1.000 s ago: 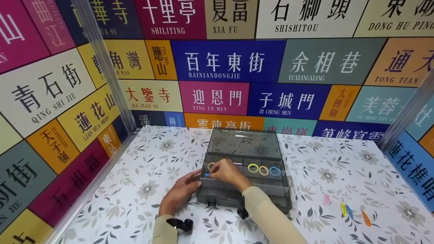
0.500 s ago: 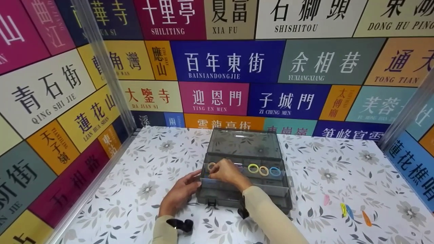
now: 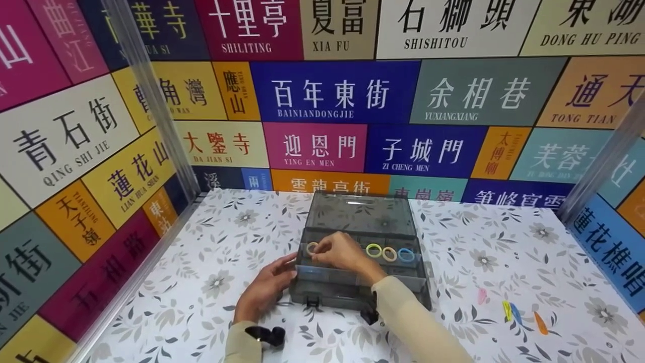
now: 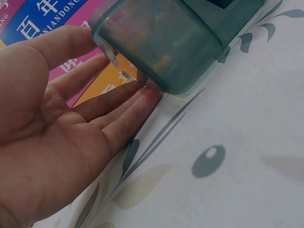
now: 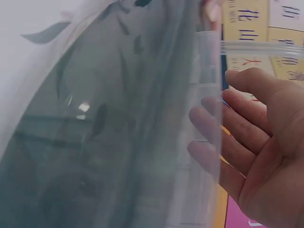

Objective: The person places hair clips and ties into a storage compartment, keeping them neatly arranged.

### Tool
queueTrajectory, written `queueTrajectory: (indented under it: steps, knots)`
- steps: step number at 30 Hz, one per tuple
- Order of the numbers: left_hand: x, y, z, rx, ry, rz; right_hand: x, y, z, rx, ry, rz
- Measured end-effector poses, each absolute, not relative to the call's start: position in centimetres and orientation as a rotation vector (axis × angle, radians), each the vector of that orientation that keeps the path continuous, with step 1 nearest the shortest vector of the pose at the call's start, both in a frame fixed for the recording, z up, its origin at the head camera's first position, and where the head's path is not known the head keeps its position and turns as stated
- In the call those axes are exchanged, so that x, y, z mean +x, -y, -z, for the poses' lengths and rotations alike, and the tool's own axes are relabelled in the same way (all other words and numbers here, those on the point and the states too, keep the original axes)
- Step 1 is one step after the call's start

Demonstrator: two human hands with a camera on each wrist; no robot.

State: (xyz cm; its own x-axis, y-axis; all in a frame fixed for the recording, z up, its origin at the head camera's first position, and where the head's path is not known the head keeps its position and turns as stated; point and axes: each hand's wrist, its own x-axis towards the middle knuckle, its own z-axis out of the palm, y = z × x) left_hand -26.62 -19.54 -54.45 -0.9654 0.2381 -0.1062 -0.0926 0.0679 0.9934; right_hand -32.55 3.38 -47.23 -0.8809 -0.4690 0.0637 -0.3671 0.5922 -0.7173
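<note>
A smoky grey see-through organizer box (image 3: 332, 292) stands with its lid (image 3: 358, 214) raised. Inside is a clear compartment tray (image 3: 403, 280). My right hand (image 3: 347, 254) reaches over the tray's left end; in the right wrist view its thumb and loosely bent fingers (image 5: 247, 85) stand apart with nothing seen between them. Beside it is a tan ring (image 3: 309, 247). A yellow ring (image 3: 367, 250), another tan ring (image 3: 384, 254) and a blue ring (image 3: 406, 249) stand to the right. My left hand (image 3: 267, 287) touches the box's left side with nearly straight fingers (image 4: 126, 114).
Small slim pieces like hair clips lie on the patterned table (image 3: 242, 262) at right: pink (image 3: 482, 296), yellow (image 3: 507, 310), blue (image 3: 516, 315) and orange (image 3: 541, 323). Printed walls (image 3: 332, 91) enclose the table. Black camera mounts (image 3: 267, 334) sit on the wrists.
The blue piece seen under my right fingers a second ago is out of sight now. The right hand has lifted and its fingers have loosened. The left hand stays at the box.
</note>
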Motion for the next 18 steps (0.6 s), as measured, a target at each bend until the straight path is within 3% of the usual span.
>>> queueTrajectory:
  steps: [18]
  knots:
    - [-26.5,19.4,54.5,0.123,-2.158,-1.938,-27.5,-7.8,45.1,-0.845,-2.551,1.36]
